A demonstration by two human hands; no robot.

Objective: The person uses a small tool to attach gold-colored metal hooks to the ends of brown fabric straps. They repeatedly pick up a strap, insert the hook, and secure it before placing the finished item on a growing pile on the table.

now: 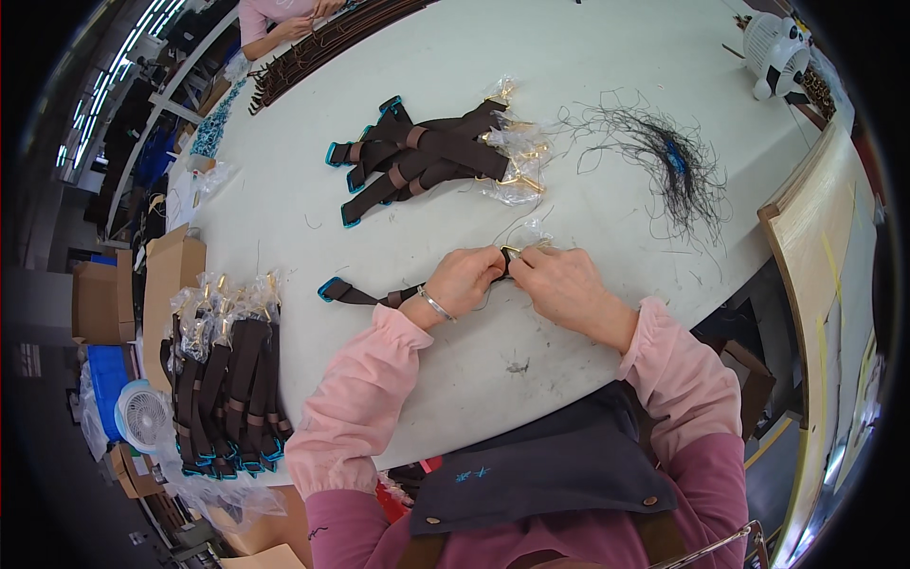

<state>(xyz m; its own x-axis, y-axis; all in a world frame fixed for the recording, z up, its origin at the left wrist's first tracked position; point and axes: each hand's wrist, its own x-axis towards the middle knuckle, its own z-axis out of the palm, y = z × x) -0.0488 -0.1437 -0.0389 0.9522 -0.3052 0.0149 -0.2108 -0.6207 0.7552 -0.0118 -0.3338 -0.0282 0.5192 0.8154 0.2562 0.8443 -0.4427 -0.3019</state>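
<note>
A dark brown strap [354, 295] lies across the table in front of me, a blue-wrapped buckle [329, 288] at its left end. My left hand [464, 282] is closed on the strap near its other end, fingertips pinched. Close beside it, my right hand [566, 287] pinches at the same end, next to a gold-coloured metal fitting [512, 249] in clear plastic. What exactly the right fingertips grip is partly hidden. A loose thread rises by the fitting. Beyond my hands lies a pile of similar straps [431, 152] with wrapped fittings at their right ends.
More straps [230, 389] hang over the table's left edge. A tangle of black threads [671, 161] lies at the back right, near a white fan [775, 55]. Another person's hands [308, 19] work beside dark strips [327, 52] at the far side. Boards [820, 247] stand at the right.
</note>
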